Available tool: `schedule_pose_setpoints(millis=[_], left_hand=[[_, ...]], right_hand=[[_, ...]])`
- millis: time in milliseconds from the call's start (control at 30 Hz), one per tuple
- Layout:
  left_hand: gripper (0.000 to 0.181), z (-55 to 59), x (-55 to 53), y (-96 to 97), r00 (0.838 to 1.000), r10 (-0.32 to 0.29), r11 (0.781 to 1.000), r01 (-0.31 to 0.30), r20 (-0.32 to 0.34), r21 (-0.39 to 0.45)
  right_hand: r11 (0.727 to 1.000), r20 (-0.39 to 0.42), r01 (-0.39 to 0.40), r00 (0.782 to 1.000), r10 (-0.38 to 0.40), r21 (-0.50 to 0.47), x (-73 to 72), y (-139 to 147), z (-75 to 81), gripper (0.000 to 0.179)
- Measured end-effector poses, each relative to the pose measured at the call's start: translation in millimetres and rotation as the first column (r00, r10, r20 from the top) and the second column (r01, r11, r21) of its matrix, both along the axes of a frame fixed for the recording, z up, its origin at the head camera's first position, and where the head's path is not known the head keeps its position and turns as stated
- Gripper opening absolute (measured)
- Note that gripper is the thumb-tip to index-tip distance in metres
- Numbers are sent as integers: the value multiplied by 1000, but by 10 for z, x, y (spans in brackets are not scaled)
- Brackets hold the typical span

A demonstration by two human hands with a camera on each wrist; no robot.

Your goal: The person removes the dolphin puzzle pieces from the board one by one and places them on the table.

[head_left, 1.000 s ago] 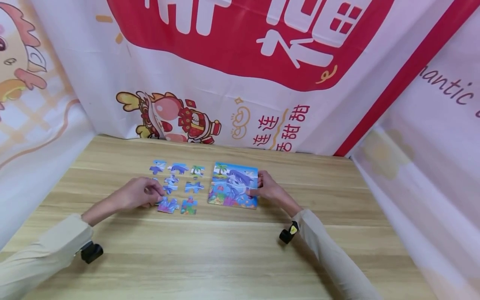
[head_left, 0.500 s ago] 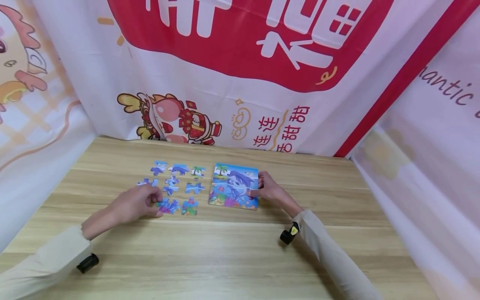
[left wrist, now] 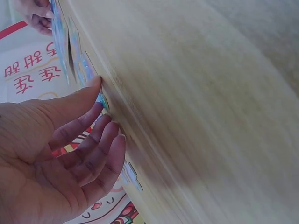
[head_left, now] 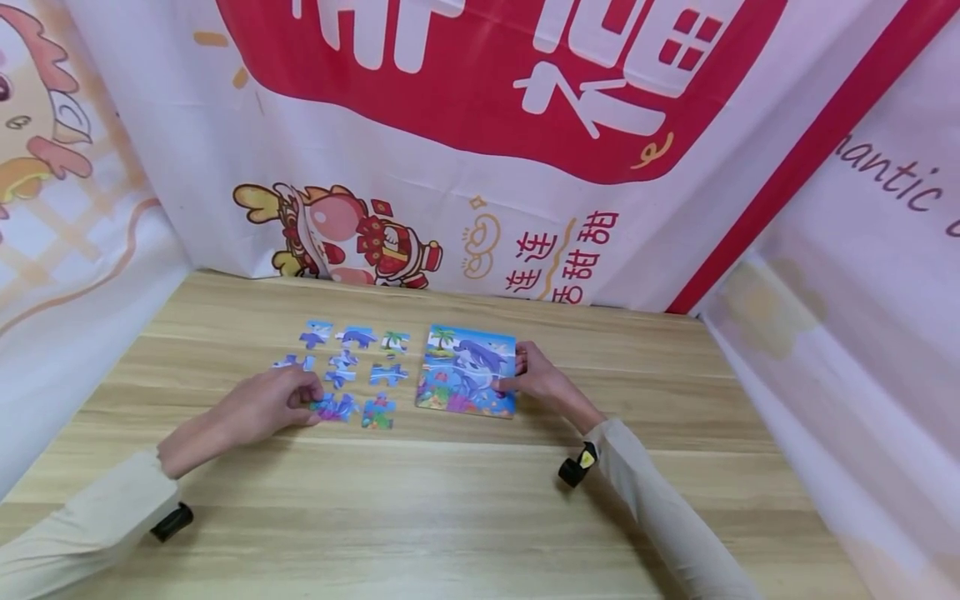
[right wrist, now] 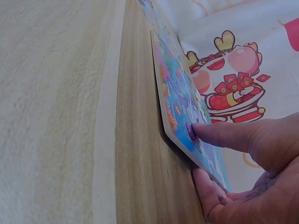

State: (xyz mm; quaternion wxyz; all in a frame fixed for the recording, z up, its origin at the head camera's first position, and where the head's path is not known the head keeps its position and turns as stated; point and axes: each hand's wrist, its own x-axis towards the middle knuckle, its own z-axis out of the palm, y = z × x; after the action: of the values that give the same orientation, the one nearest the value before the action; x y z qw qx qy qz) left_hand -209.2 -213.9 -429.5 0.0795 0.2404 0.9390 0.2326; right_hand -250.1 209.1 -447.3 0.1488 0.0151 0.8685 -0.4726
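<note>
My left hand [head_left: 262,407] is at the lower left corner of a spread of puzzle pieces, its thumb and fingers pinching a small blue-green puzzle piece [left wrist: 103,102] that they mostly hide. Right beside its fingertips lies a blue and purple puzzle piece [head_left: 339,407]. A square dolphin puzzle board [head_left: 465,371] lies to the right of the pieces. My right hand [head_left: 534,372] grips this board by its right edge. In the right wrist view the thumb [right wrist: 224,135] presses on the picture while a finger [right wrist: 204,186] reaches under the edge.
Several other pieces lie in rows on the wooden table [head_left: 420,508], among them a palm-tree piece [head_left: 394,342] and a coral piece [head_left: 378,412]. A printed cloth [head_left: 450,225] hangs along the table's back edge, with more cloth at both sides.
My left hand has drawn slightly left and toward the front, uncovering the left piece of the middle row. The right hand and the dolphin board have stayed in place.
</note>
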Motion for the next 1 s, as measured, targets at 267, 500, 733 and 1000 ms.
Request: schedule_pose_setpoints(millis=[267,500,733,1000], left_hand=[[18,2,-2,-16,1000,-6,1000,6,12,-2],[19,6,18,-20,1000,-17,1000,17,-9,-11],[24,-10,23,-43,1000,-14,1000,14,-19,-5],[17,39,47,21,995,96,994,-95,-5,53]], right_hand=[[1000,-12,-11,1000,11,-4,2,9,5,73],[1000,-8,-5,1000,5,-10,2,9,13,71],[998,32,22,999,-20,-55,-15,25,49,67],[952,122,153,985,-124,-266,-114,99,92,46]])
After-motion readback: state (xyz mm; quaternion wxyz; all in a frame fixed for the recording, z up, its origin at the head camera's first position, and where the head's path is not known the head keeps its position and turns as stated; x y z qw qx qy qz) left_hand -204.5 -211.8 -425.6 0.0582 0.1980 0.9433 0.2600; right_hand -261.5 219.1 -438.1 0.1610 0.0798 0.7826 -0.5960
